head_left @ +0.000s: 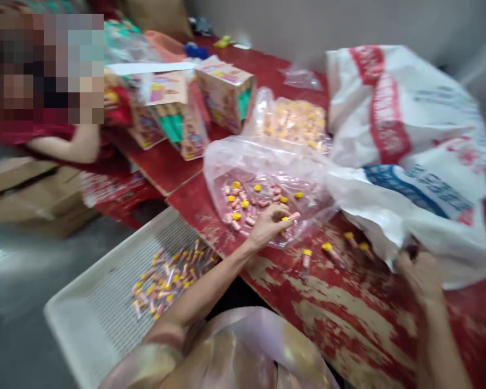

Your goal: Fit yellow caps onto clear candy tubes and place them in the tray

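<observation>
My left hand [269,224] is closed in a pinch on a small pink tube with a yellow cap [294,216], above the clear plastic bag [222,154]. Inside that bag lie several pink pieces and yellow caps. On the right, my right hand [423,273] is at the edge of a white woven sack [397,202], its fingers curled and partly hidden by the fabric; what they hold is blurred. Between my hands, several capped tubes [306,258] lie loose on the worn red table [308,302].
A white crate [85,286] with many capped tubes stands at lower left. Behind the open bag lies a bag of orange-yellow pieces [297,121]. Printed boxes [224,89] stand at the back. Another person's arm [75,143] shows at left, above a cardboard box [36,194].
</observation>
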The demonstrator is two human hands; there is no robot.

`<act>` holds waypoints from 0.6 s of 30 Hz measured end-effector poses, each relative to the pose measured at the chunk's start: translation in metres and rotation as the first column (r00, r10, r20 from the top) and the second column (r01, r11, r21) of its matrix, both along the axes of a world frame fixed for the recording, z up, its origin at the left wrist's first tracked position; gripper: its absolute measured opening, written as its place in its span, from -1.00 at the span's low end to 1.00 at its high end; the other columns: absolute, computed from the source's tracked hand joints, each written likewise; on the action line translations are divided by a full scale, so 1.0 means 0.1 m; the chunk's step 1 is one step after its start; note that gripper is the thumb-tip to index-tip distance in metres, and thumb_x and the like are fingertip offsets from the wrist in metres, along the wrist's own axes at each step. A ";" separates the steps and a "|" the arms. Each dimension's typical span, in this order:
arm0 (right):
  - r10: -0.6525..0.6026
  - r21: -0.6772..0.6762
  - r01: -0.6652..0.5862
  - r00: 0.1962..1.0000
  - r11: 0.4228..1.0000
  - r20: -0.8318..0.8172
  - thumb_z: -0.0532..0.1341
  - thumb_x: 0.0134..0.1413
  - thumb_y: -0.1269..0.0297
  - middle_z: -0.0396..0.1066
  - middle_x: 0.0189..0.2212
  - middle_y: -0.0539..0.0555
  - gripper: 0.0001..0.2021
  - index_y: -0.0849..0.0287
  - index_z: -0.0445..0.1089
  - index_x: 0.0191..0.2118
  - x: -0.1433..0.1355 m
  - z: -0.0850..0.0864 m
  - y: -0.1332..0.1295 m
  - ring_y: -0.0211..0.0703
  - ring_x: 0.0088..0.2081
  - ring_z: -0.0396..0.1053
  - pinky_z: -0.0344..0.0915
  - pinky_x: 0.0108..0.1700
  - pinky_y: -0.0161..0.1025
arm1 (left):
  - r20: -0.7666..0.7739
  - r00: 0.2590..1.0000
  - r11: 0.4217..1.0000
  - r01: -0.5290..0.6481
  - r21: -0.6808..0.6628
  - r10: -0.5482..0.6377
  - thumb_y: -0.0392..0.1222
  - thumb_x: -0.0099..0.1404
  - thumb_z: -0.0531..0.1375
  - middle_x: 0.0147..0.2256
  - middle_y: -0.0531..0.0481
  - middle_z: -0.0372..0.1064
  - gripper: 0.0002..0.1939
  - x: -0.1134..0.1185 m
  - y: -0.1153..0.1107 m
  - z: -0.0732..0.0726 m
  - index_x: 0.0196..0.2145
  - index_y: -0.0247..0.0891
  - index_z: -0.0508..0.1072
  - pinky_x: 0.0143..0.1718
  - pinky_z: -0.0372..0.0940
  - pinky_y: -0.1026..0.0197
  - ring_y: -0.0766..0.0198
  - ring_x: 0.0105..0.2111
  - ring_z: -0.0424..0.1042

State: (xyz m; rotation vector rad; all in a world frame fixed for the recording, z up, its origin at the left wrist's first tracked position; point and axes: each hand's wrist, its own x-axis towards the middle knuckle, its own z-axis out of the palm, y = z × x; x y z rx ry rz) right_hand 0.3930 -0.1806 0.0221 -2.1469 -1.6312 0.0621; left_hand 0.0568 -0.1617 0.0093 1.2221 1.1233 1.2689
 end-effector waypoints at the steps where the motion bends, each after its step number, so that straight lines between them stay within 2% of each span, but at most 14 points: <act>1: -0.052 0.029 0.054 0.997 0.998 -0.049 0.15 0.10 0.13 0.30 -0.42 0.08 -0.61 0.25 0.31 -0.01 0.05 0.02 -0.16 -0.23 -0.47 0.21 0.18 -0.38 -0.23 | 0.104 0.994 0.995 0.041 -0.093 -0.031 -0.12 0.11 0.29 -0.33 -0.04 0.40 -0.82 0.05 -0.04 -0.01 -0.41 -0.31 0.48 -0.20 0.26 0.22 0.26 -0.29 0.38; 2: -0.066 0.058 0.074 0.989 0.996 -0.133 0.15 0.07 0.11 0.31 -0.41 0.07 -0.53 0.25 0.25 0.06 0.04 0.02 -0.32 -0.22 -0.48 0.20 0.17 -0.38 -0.23 | 0.200 0.979 0.982 0.081 -0.171 -0.046 -0.10 0.11 0.29 -0.36 -0.02 0.40 -0.79 0.11 -0.10 -0.02 -0.38 -0.31 0.48 -0.25 0.26 0.25 0.31 -0.35 0.38; 3: -0.028 0.084 0.048 0.973 0.995 -0.228 0.14 0.06 0.09 0.32 -0.37 0.07 -0.48 0.24 0.22 0.11 -0.03 0.01 -0.47 -0.22 -0.45 0.22 0.19 -0.36 -0.24 | 0.282 0.958 0.965 0.126 -0.228 -0.058 -0.08 0.09 0.30 -0.38 0.01 0.39 -0.77 0.18 -0.15 -0.02 -0.37 -0.31 0.48 -0.29 0.26 0.27 0.33 -0.39 0.37; 5: 0.162 0.117 -0.127 0.914 0.985 -0.372 0.14 0.08 0.07 0.32 -0.28 0.06 -0.55 0.17 0.27 0.06 -0.25 -0.02 -0.69 -0.20 -0.34 0.27 0.22 -0.30 -0.27 | 0.384 0.917 0.935 0.223 -0.277 -0.105 -0.08 0.06 0.32 -0.41 0.03 0.37 -0.74 0.33 -0.28 -0.01 -0.37 -0.31 0.46 -0.34 0.26 0.29 0.35 -0.43 0.37; 7: 0.363 0.118 -0.344 0.850 0.931 -0.382 0.12 0.13 0.14 0.30 -0.24 0.07 -0.69 0.16 0.35 -0.06 -0.48 -0.05 -0.83 -0.20 -0.24 0.28 0.23 -0.23 -0.29 | 0.367 0.909 0.917 0.305 -0.258 -0.199 -0.11 0.06 0.31 -0.39 0.03 0.37 -0.78 0.46 -0.40 0.02 -0.39 -0.32 0.46 -0.34 0.26 0.29 0.35 -0.43 0.36; 9: 0.482 0.135 -0.467 0.801 0.874 -0.354 0.09 0.17 0.23 0.26 -0.22 0.09 -0.73 0.15 0.35 -0.04 -0.64 -0.07 -0.90 -0.21 -0.20 0.28 0.24 -0.18 -0.29 | 0.269 0.923 0.917 0.335 -0.217 -0.274 -0.16 0.07 0.29 -0.37 0.02 0.36 -0.83 0.57 -0.50 0.04 -0.40 -0.32 0.48 -0.31 0.25 0.30 0.36 -0.38 0.34; 11: 0.548 0.162 -0.526 0.764 0.835 -0.341 0.06 0.20 0.30 0.24 -0.17 0.11 -0.71 0.14 0.31 0.02 -0.70 -0.07 -0.93 -0.21 -0.16 0.28 0.24 -0.13 -0.28 | 0.207 0.934 0.922 0.332 -0.200 -0.291 -0.20 0.07 0.28 -0.36 0.03 0.35 -0.85 0.64 -0.56 0.04 -0.38 -0.32 0.48 -0.32 0.22 0.33 0.38 -0.38 0.32; 14: 0.608 0.115 -0.606 0.730 0.787 -0.312 0.05 0.20 0.36 0.27 -0.13 0.11 -0.68 0.12 0.27 0.07 -0.68 -0.04 -0.95 -0.20 -0.12 0.30 0.25 -0.12 -0.30 | 0.264 0.924 0.910 0.341 -0.237 -0.277 -0.20 0.06 0.29 -0.41 0.07 0.33 -0.76 0.67 -0.62 0.00 -0.28 -0.30 0.44 -0.42 0.20 0.35 0.41 -0.46 0.28; 18: 0.608 0.029 -0.621 0.755 0.783 -0.246 0.05 0.19 0.36 0.31 -0.20 0.09 -0.71 0.13 0.29 0.02 -0.61 -0.01 -0.97 -0.21 -0.21 0.33 0.25 -0.17 -0.29 | 0.311 0.931 0.939 0.264 -0.221 -0.189 -0.20 0.03 0.30 -0.36 0.06 0.35 -0.70 0.67 -0.64 -0.03 -0.25 -0.30 0.40 -0.37 0.22 0.35 0.40 -0.40 0.31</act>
